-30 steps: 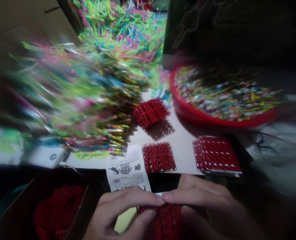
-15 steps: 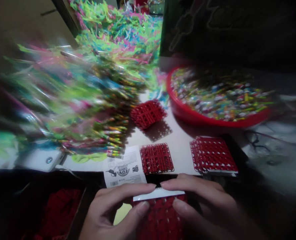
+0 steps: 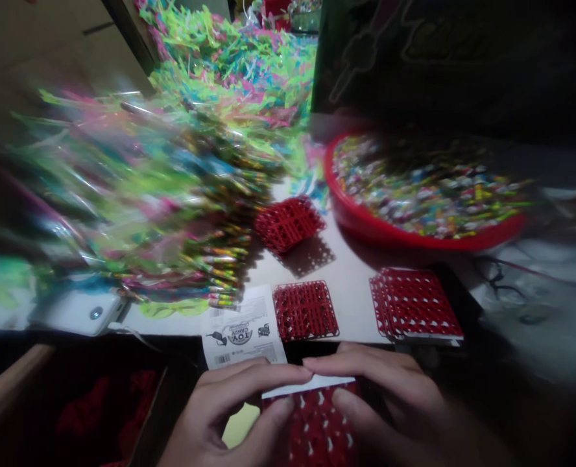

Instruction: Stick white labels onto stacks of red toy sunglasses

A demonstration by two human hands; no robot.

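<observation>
Low in the head view, my left hand (image 3: 239, 408) and my right hand (image 3: 380, 395) both grip a red perforated plastic sheet (image 3: 317, 421) with a white strip (image 3: 312, 384) along its top edge. The fingers lie on top of the strip and the thumbs press on the near face, with the index fingertips almost meeting. The sheet's lower part runs out of view. Just beyond my hands lies a similar red lattice sheet (image 3: 306, 310), beside a printed paper label sheet (image 3: 239, 334). Something pale yellow (image 3: 240, 425) shows behind my left hand.
A red lattice stack (image 3: 290, 224) and another stack (image 3: 417, 303) rest on the white table (image 3: 356, 295). A red basin (image 3: 424, 240) holds small wrapped pieces. Colourful wrapped sticks (image 3: 161, 201) pile up at left, near a white device (image 3: 84, 305). Red pieces (image 3: 98, 408) fill a dark box.
My fingers have shifted slightly along the strip, the right index finger moving left to the left one. A pale, long shape has appeared at the lower left edge.
</observation>
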